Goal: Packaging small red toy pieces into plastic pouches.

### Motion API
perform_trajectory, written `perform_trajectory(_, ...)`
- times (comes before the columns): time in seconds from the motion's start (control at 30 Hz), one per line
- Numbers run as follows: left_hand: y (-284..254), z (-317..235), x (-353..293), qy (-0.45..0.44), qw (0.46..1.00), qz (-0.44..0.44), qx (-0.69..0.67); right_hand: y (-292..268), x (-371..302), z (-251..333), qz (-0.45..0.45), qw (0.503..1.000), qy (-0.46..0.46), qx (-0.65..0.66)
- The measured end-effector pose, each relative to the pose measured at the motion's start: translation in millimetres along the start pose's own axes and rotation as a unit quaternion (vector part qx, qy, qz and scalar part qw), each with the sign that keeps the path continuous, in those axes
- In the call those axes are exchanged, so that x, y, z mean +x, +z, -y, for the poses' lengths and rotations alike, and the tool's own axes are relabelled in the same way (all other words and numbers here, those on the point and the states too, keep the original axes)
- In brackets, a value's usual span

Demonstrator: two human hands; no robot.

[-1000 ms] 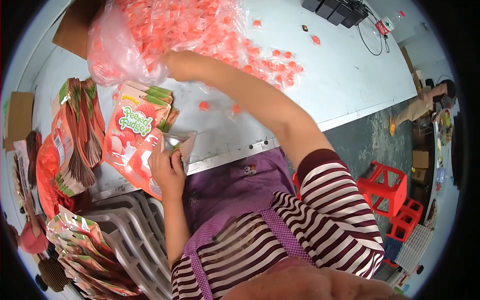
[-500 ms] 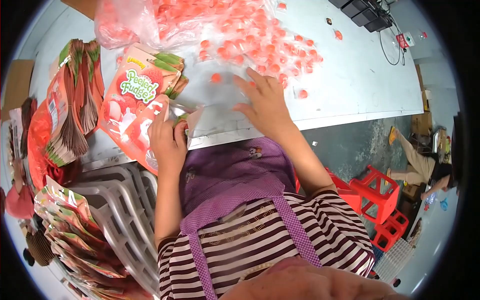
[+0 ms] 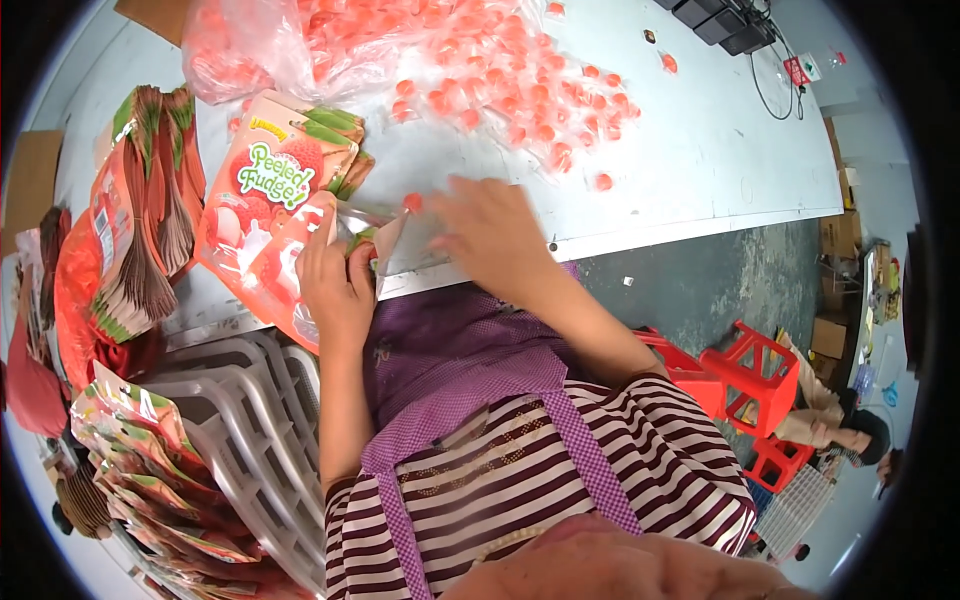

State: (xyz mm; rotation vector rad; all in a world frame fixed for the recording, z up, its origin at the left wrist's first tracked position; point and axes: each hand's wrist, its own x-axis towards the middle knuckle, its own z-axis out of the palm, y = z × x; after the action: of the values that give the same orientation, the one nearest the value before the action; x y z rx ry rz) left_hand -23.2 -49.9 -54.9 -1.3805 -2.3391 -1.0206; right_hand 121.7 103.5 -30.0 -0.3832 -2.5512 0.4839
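Right hand (image 3: 497, 238), splayed and blurred, now nearer the pouch (image 3: 274, 268) in the left hand (image 3: 335, 283)

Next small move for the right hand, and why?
Probably guide the red candy left into the pouch with the right hand: the candy shows just off its blurred fingers, near the pouch's mouth, which looks parted, and the left hand grips that pouch.
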Motion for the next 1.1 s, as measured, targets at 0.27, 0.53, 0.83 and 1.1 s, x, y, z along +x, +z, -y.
perform_trajectory(0.27, -3.5, -4.9, 2.9, -0.023, 0.999, 0.029, 0.002, -43.7, -39.3, -68.7, -0.041, 0.972, 0.176, -0.148)
perform_trajectory(0.53, -2.9, -2.7, -0.5, -0.048, 0.997, 0.06, 0.006, -30.3, -39.0, -42.0, -0.016, 0.987, 0.148, -0.058)
perform_trajectory(0.83, -1.7, -2.4, -1.4, -0.033, 0.999, 0.018, 0.011, -27.9, -10.8, -42.2, 0.019, 0.985, 0.154, -0.072)
perform_trajectory(1.1, -4.0, -6.2, 0.4, -0.037, 0.999, 0.026, -0.003, -6.1, 2.7, -29.6, -0.032, 0.995, 0.091, 0.025)
